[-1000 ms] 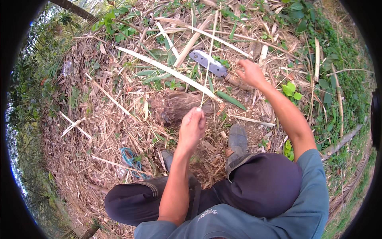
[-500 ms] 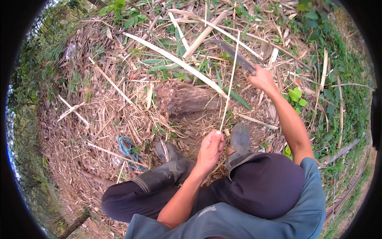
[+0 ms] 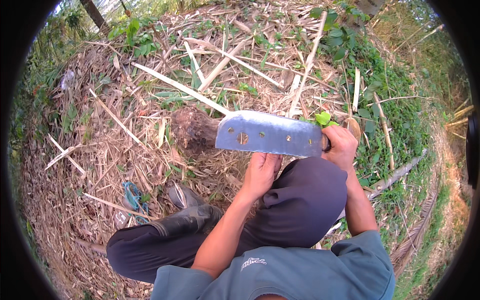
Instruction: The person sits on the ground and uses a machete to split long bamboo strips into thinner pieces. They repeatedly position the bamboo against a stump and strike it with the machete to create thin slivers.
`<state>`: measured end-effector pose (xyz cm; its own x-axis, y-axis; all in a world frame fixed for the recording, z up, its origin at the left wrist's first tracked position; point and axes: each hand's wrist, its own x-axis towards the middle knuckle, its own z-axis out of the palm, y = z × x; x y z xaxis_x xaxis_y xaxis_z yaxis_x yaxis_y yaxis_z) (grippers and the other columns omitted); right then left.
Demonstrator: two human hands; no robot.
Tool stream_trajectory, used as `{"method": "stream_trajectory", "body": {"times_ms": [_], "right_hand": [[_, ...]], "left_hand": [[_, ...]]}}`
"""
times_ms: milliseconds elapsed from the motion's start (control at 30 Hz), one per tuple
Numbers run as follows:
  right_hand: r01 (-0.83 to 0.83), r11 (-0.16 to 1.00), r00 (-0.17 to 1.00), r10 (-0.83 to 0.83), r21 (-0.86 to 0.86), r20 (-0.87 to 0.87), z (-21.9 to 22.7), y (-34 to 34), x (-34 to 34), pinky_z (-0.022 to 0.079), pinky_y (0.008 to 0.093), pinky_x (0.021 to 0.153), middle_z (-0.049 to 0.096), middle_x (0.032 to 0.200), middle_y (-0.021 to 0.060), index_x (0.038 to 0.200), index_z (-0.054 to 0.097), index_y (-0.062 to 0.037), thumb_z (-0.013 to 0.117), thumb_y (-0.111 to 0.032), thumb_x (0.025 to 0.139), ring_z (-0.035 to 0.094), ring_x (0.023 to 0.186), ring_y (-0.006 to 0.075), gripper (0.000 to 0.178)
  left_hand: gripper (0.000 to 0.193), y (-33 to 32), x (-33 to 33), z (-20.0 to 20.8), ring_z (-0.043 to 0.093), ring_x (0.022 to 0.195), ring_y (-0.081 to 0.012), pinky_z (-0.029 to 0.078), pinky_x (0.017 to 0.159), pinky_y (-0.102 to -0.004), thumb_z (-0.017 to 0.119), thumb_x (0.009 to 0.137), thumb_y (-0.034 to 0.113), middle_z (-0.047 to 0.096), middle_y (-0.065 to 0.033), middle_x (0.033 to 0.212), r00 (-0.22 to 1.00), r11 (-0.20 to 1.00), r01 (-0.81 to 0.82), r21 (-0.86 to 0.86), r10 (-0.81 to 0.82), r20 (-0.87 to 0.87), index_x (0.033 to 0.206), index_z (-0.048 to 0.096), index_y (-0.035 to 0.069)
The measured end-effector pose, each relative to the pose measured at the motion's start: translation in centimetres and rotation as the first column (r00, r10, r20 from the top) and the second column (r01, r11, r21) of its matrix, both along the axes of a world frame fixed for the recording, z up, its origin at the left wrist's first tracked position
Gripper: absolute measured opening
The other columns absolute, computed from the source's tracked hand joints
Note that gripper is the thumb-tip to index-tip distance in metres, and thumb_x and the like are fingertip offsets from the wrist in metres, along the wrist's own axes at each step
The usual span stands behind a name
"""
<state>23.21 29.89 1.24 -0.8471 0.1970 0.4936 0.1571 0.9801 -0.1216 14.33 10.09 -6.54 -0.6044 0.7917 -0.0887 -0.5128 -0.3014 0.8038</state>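
Observation:
My right hand (image 3: 342, 146) grips the handle of a big cleaver (image 3: 270, 132). Its wide steel blade, pierced with several holes, points left with its flat side toward me, above my knee. Just under the lower edge of the blade is my closed left hand (image 3: 261, 173), fingertips partly hidden. A long pale bamboo strip (image 3: 309, 62) slants up and away from behind the blade, in line with that hand; the stretch between is covered by the cleaver. Left of the blade tip lies a rough log (image 3: 192, 129), its right part hidden by the steel.
Several split bamboo pieces (image 3: 172, 82) lie on the dry leaf litter. A blue cord (image 3: 134, 200) rests left of my boot (image 3: 190, 212). Green plants (image 3: 372, 110) grow along the right, near a grey branch (image 3: 397, 175). A tree trunk (image 3: 92, 14) stands far left.
The cleaver has come back from the far right to between my view and the log, its flat now showing. The bamboo strip leans further right. The view has shifted slightly right.

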Motion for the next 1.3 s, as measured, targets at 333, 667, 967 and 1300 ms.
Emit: {"method": "stream_trajectory", "body": {"times_ms": [333, 667, 967, 1300], "right_hand": [[-0.185, 0.972, 0.983, 0.183, 0.142, 0.026, 1.5, -2.1, -2.9, 0.049, 0.0377, 0.065, 0.057, 0.070, 0.0047, 0.076, 0.059, -0.0116, 0.073, -0.026, 0.059, 0.062, 0.068, 0.0253, 0.027], [-0.187, 0.956, 0.982, 0.187, 0.224, 0.021, 1.9, -2.9, -3.3, 0.050, 0.0383, 0.066, 0.057, 0.069, 0.0051, 0.073, 0.059, -0.0115, 0.070, -0.018, 0.057, 0.063, 0.069, 0.0255, 0.021], [-0.036, 0.999, 0.999, 0.035, 0.040, 0.024, 1.0, -2.7, -2.3, 0.049, 0.0403, 0.063, 0.061, 0.069, 0.0082, 0.077, 0.064, -0.0090, 0.074, -0.023, 0.062, 0.065, 0.069, 0.0299, 0.023], [0.254, 0.954, 0.967, -0.252, -0.160, 0.029, 0.7, -3.6, -0.7, 0.048, 0.0380, 0.061, 0.061, 0.070, 0.0103, 0.081, 0.066, -0.0067, 0.075, -0.027, 0.070, 0.063, 0.066, 0.0313, 0.025]], "left_hand": [[0.014, 0.8, -0.8, -2.0, 0.062, 0.086, -0.0315, 0.048, 0.077, -0.0441, 0.056, 0.093, 0.006, 0.066, -0.0149, 0.093, 0.812, 0.925, -0.342, -0.165, 0.203, -0.547, 0.103, 0.064, -0.001], [0.028, -2.6, 0.2, 0.5, 0.031, 0.053, -0.0055, 0.028, 0.048, -0.0260, 0.047, 0.107, 0.024, 0.039, 0.0048, 0.065, 0.997, 0.997, -0.074, 0.011, 0.074, -0.002, 0.084, 0.050, 0.008], [0.031, -10.4, 6.3, 2.0, 0.053, 0.053, -0.0279, 0.041, 0.053, -0.0401, 0.052, 0.106, 0.026, 0.049, -0.0133, 0.062, 0.877, 0.888, -0.294, -0.354, 0.102, -0.470, 0.087, 0.053, 0.001], [0.014, -26.0, 16.1, 3.0, 0.065, 0.060, -0.0391, 0.049, 0.055, -0.0418, 0.058, 0.100, 0.016, 0.062, -0.0184, 0.065, 0.865, 0.590, -0.335, -0.734, -0.117, -0.488, 0.096, 0.062, 0.004]]}}
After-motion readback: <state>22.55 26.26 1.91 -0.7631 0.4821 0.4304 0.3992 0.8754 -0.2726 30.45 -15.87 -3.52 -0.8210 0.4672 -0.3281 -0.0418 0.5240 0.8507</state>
